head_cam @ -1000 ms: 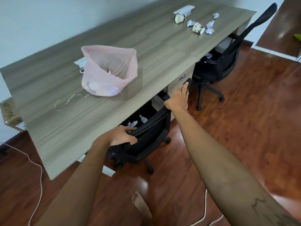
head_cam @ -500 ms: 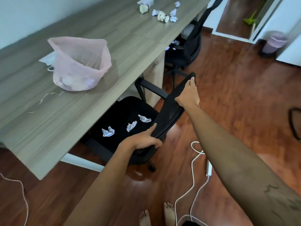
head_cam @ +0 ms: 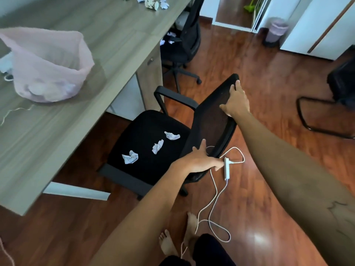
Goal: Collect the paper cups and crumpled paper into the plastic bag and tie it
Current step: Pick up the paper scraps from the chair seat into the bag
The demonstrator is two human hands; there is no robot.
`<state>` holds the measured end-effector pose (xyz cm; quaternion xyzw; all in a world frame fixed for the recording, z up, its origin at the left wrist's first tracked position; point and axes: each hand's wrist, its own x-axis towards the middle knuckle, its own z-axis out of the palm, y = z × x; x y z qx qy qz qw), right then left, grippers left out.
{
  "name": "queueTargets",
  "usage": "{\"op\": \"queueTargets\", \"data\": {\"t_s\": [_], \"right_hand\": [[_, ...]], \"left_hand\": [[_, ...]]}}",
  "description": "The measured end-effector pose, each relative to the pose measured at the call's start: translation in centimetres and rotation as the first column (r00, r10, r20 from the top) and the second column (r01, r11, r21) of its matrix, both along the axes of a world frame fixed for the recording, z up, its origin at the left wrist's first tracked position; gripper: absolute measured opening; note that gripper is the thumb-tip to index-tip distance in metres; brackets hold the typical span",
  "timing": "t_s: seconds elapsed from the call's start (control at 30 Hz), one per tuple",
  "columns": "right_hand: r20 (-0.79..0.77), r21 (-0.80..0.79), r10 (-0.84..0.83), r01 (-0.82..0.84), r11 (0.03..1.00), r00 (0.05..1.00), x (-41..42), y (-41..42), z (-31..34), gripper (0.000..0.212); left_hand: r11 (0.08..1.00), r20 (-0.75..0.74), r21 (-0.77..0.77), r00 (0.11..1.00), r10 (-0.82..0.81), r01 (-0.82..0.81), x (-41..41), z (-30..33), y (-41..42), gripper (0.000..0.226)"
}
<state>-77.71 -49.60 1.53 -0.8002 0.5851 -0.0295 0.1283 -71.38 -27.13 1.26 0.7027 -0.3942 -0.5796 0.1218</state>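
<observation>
A pink plastic bag (head_cam: pixel 48 62) stands open on the wooden desk (head_cam: pixel 119 35), with pale rubbish inside. Three crumpled papers lie on the seat of a black office chair (head_cam: pixel 146 135): one at the left (head_cam: pixel 130 157), one in the middle (head_cam: pixel 158 146), one at the right (head_cam: pixel 172 135). My left hand (head_cam: pixel 199 160) grips the lower edge of the chair's backrest. My right hand (head_cam: pixel 235 101) holds the backrest's top edge. A paper cup (head_cam: pixel 151 2) and more crumpled paper (head_cam: pixel 164 5) lie at the desk's far end.
A white power strip with its cable (head_cam: pixel 226 167) lies on the wooden floor by the chair. A second black chair (head_cam: pixel 184 45) with paper scraps on its seat stands farther along the desk. A small bin (head_cam: pixel 276 31) and another dark chair (head_cam: pixel 342 85) are at the right.
Both hands have pulled the chair out from under the desk and turned it, so its seat and the three papers now show fully. The view has shifted right.
</observation>
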Motion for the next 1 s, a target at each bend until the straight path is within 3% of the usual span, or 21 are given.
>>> {"op": "queueTargets", "data": {"t_s": [0.23,0.4,0.57,0.7,0.8,0.9,1.0], "right_hand": [[-0.096,-0.007,0.008,-0.009,1.000,0.995,-3.6,-1.4,0.3,0.093],[-0.210,0.007,-0.018,0.020,1.000,0.977,-2.1,-1.5,1.1,0.090],[-0.244,0.054,0.064,-0.052,0.997,0.968,3.2,-0.6,2.0,0.093],[-0.122,0.080,0.255,-0.247,0.966,0.959,9.2,0.7,2.5,0.091],[0.003,0.139,0.354,-0.351,0.926,0.935,15.0,2.5,2.5,0.085],[0.119,0.169,0.424,-0.439,0.882,0.898,20.9,4.8,2.4,0.076],[0.260,0.224,0.480,-0.536,0.814,0.838,26.5,7.4,2.3,0.065]], "left_hand": [[0.993,0.052,0.032,0.992,-0.115,0.113,-3.8,0.9,-1.6,0.120],[0.961,0.106,0.146,0.962,-0.250,0.234,-3.4,1.3,-3.5,0.132],[0.955,-0.028,0.137,0.964,-0.263,0.264,-0.1,2.1,-4.7,0.127],[0.995,-0.079,0.093,0.996,-0.030,0.037,5.0,2.1,-4.1,0.124],[0.979,-0.018,0.003,0.978,0.206,-0.206,10.7,2.1,-2.6,0.118],[0.882,0.062,-0.123,0.883,0.464,-0.455,17.3,1.9,-0.4,0.102],[0.711,0.103,-0.239,0.711,0.696,-0.661,24.2,1.4,2.0,0.088]]}}
